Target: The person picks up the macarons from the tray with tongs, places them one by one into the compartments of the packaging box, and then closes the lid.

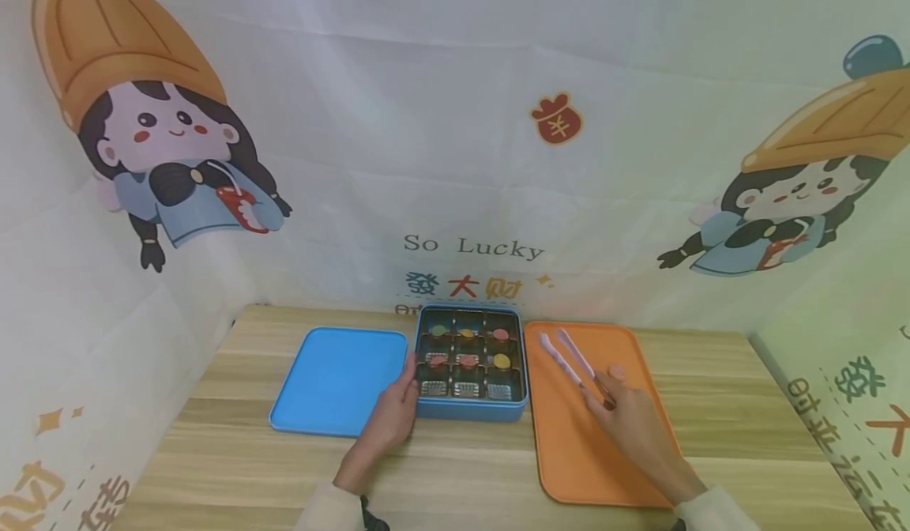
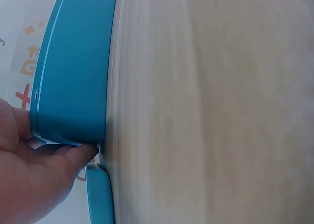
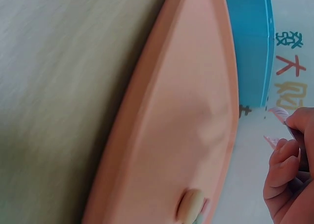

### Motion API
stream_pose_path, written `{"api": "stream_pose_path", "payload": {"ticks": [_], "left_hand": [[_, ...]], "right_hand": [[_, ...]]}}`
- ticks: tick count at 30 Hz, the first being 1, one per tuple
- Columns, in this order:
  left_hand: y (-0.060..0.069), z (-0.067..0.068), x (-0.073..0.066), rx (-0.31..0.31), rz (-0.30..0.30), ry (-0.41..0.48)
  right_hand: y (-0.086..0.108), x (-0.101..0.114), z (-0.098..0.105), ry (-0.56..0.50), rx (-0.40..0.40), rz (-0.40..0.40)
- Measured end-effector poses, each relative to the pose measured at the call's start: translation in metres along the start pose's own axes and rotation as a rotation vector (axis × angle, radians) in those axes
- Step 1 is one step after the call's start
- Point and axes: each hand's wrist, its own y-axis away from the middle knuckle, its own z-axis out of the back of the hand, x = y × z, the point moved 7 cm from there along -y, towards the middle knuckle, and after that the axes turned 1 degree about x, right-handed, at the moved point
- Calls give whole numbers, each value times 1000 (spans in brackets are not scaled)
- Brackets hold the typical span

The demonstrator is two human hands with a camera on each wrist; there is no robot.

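Observation:
A blue box (image 1: 469, 411) with a dark divided insert holds several small round discs in green, yellow and pinkish red. My left hand (image 1: 396, 411) grips its left side near the front corner; in the left wrist view the fingers (image 2: 81, 155) press against the box wall (image 2: 73, 72). My right hand (image 1: 626, 412) holds tongs (image 1: 574, 355) with pale lilac tips, spread apart over the orange tray (image 1: 569, 460). Nothing shows between the tips. Beside that hand lies a pinkish disc (image 1: 617, 370); the right wrist view shows a thick beige disc (image 3: 193, 204) on the tray.
A blue lid (image 1: 337, 381) lies flat left of the box. The orange tray adjoins the box on its right. All stand on a wooden table (image 1: 455, 476), with a printed cloth (image 1: 455, 160) hanging behind and at both sides.

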Motion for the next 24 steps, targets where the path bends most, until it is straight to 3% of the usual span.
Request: {"api": "stream_pose_path", "payload": {"ticks": [7,17,24], "left_hand": [[1,-1,0,-1,-5,-3],[2,-1,2,1,7,0],[1,0,1,-1,8,11]], "right_hand": [[12,-15,8,25,-14,-13],[32,-45,11,15,151,-148],[42,-55,17,73,146,-197]]}}
